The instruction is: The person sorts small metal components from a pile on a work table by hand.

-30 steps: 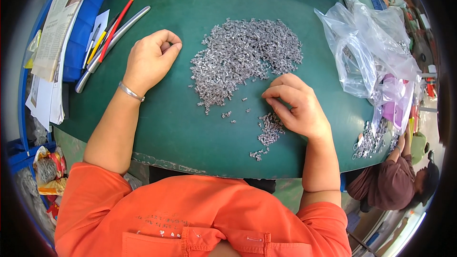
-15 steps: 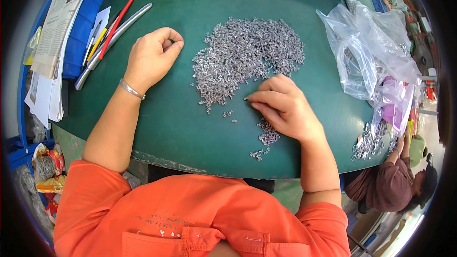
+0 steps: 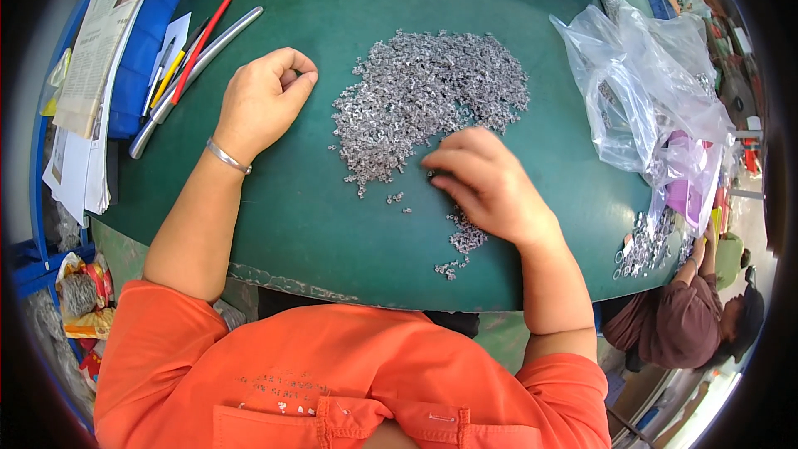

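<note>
Head view: right hand [image 3: 490, 187] lay palm-down on the green tabletop [image 3: 316, 224], fingers bent, fingertips [image 3: 440, 168] touching the near edge of the big heap of small silvery metal parts [image 3: 428, 100]. Couldn't tell if it pinched anything; the palm hid the underside. Left hand [image 3: 264, 100] sat well left of the heap, loosely curled into a fist, thumb against forefinger; whether a part was inside didn't show. Thin metal bangle [image 3: 227, 156] on that wrist.

Progress, judging by the layout: only a small trail of sorted-out silvery parts [image 3: 465, 239] lay under and just behind the right hand, toward the body. A few strays [image 3: 397, 198] sat between the hands. The main heap looked almost untouched, so most of the work was left.

Beyond the left hand: red pencil [image 3: 202, 43] and grey metal rod [image 3: 193, 66]. Right of the right hand: clear plastic bags [image 3: 640, 91].
</note>
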A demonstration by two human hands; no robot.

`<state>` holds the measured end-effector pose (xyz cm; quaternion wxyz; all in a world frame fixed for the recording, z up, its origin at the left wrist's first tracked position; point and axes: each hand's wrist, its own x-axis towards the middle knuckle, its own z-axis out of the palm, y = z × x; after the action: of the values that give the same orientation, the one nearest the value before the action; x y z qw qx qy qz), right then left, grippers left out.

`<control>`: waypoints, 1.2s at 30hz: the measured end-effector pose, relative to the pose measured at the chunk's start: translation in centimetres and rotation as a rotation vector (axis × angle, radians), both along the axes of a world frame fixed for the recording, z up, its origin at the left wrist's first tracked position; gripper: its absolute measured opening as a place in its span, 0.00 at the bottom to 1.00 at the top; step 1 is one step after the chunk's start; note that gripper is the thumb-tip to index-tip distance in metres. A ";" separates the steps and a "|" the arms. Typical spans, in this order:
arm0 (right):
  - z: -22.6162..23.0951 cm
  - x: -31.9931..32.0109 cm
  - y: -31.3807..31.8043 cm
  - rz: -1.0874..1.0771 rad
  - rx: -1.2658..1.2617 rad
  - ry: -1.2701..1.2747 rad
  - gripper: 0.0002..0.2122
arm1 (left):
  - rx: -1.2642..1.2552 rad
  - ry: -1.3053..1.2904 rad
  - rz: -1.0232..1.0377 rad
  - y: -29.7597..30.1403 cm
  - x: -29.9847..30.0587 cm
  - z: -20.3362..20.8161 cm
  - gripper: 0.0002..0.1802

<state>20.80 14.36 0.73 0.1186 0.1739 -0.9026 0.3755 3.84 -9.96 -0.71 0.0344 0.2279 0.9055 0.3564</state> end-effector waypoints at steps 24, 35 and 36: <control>0.5 0.6 2.9 -0.127 -0.052 -0.098 0.07 | 0.018 -0.044 0.016 -0.2 0.0 0.0 0.07; 0.4 0.6 3.3 0.071 0.035 -0.187 0.07 | 0.009 -0.025 0.007 -0.2 0.0 0.0 0.05; 0.6 0.7 3.5 0.102 0.027 -0.225 0.07 | 0.010 -0.024 0.009 -0.2 0.0 0.0 0.05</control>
<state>21.54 17.90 1.34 -0.0050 0.1778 -0.9051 0.3861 3.80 -10.16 -0.74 0.0424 0.2197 0.9042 0.3638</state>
